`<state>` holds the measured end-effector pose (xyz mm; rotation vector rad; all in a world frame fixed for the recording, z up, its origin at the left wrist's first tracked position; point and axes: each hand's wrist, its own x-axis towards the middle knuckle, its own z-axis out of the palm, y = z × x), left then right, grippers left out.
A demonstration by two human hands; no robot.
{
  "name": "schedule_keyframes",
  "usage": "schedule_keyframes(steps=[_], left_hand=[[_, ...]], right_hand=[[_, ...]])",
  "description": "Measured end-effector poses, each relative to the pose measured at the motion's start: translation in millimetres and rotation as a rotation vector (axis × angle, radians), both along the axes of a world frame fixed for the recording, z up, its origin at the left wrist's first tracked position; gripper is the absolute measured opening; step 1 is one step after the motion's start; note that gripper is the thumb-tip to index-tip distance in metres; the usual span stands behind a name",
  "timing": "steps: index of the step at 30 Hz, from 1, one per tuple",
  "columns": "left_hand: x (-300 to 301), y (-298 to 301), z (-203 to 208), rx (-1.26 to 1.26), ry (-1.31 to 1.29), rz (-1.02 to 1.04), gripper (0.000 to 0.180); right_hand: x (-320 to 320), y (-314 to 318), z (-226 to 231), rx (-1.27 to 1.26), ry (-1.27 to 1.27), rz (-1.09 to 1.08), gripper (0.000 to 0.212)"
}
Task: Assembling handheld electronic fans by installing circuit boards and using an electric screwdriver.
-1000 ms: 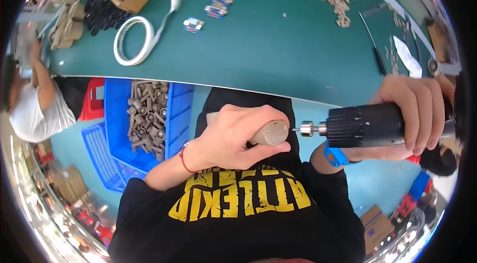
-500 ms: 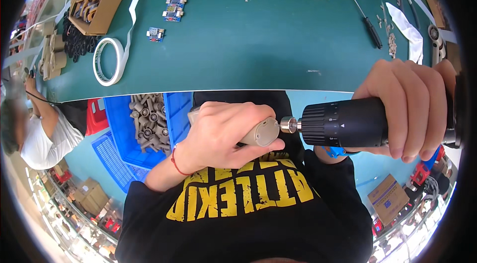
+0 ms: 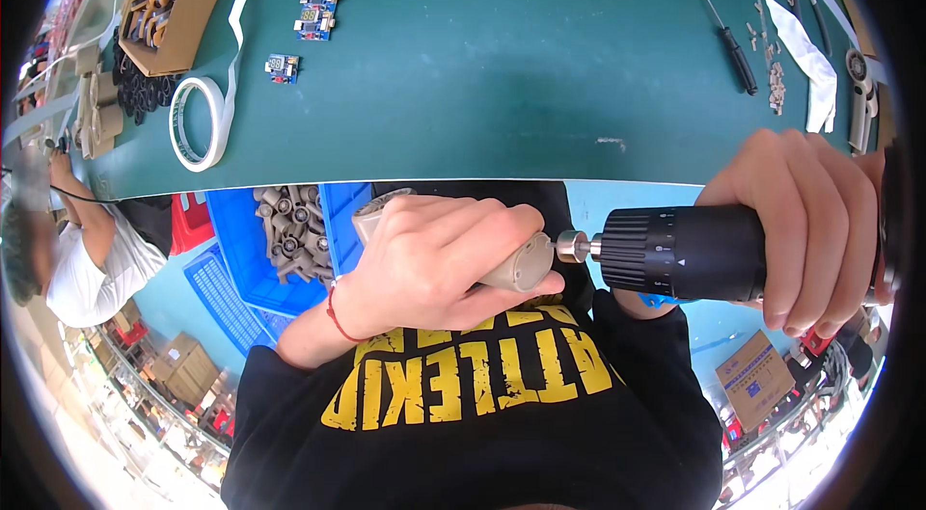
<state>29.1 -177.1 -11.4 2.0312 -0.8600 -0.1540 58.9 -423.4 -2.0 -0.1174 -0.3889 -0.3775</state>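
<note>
Far left on the green table (image 3: 502,95): a roll of white tape (image 3: 200,122) and three small circuit boards (image 3: 307,20). Below the table edge, a blue bin (image 3: 236,255) of beige parts. My left hand (image 3: 434,255) is closed around a beige cylindrical part (image 3: 516,264), held near my chest. Its right end meets the chuck of a black cordless drill (image 3: 690,250), which my right hand (image 3: 815,216) grips firmly. Far right: a black-handled screwdriver (image 3: 735,55).
</note>
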Motion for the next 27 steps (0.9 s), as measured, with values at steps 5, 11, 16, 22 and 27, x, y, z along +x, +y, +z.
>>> schedule_keyframes(steps=[5, 11, 16, 22, 27], left_hand=[[-1.5, 0.6, -0.9, -0.002, 0.009, -0.018, 0.032], [-1.9, 0.9, -1.6, -0.040, 0.048, -0.020, 0.031], [2.4, 7.2, -4.6, -0.014, 0.106, 0.005, 0.031], [10.0, 11.6, 23.0, -0.389, 0.967, 0.022, 0.066], [24.6, -5.3, 23.7, -0.434, 1.056, 0.043, 0.067]], right_hand=[[0.9, 5.2, 0.0, -0.006, 0.014, -0.013, 0.017], [-1.2, -2.5, 5.4, -0.011, 0.016, -0.025, 0.018], [0.2, -9.5, 12.5, -0.016, -0.003, -0.036, 0.020], [9.3, 33.8, 27.3, -0.144, -0.021, -0.071, 0.024], [24.2, 32.2, 10.4, -0.402, -0.096, -0.053, 0.055]])
